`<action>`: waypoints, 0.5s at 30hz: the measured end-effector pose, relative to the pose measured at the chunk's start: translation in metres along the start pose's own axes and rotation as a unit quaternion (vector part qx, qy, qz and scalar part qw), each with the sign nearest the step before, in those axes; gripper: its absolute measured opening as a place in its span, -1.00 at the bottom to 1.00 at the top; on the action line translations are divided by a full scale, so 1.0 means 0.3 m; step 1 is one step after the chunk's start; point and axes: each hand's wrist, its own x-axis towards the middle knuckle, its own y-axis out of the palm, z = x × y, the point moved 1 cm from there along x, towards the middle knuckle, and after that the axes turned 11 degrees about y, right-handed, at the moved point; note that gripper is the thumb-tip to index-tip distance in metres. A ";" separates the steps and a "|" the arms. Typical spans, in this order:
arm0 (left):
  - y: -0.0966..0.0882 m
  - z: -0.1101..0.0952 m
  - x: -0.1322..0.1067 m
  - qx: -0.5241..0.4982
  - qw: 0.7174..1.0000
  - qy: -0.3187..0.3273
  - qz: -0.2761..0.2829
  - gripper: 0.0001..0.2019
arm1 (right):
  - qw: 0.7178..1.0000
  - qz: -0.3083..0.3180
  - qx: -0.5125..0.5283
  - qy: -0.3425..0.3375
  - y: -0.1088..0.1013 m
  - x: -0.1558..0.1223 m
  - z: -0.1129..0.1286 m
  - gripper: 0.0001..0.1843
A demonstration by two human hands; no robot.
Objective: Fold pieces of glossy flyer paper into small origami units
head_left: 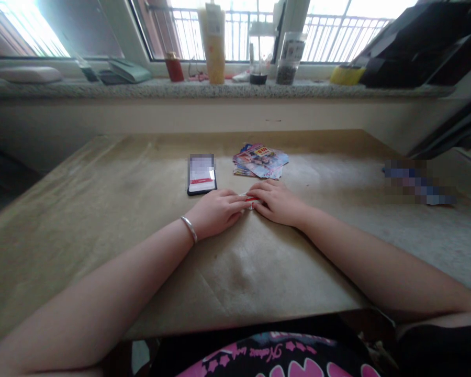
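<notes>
Two hands, one small red-and-white piece [250, 199] pinched between them on the counter [102, 209]

Left hand [215, 212] and right hand [278, 203] meet just nearer than and right of the one phone [201, 174]. Both grips are closed on the piece and cover most of it, so I can't tell its long axis or which way it points. One card pile [260, 161] sits right of the phone, cards uncountable.

phone [201, 174] and cards [260, 161] block ahead; sides open.
</notes>
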 end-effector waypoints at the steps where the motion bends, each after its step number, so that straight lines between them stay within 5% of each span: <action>1: 0.000 -0.001 0.000 0.001 1.000 0.007 -0.003 -0.67 | 1.000 0.000 -0.007 0.006 0.003 -0.001 0.003 -0.60; 8: 0.001 0.000 -0.003 -0.012 1.000 0.024 0.008 -0.60 | 0.998 0.009 -0.039 0.052 0.009 -0.002 0.014 -0.54; 15: -0.001 0.011 -0.003 -0.027 0.999 0.029 0.014 -0.62 | 0.999 -0.005 -0.049 0.008 -0.002 -0.004 -0.002 -0.55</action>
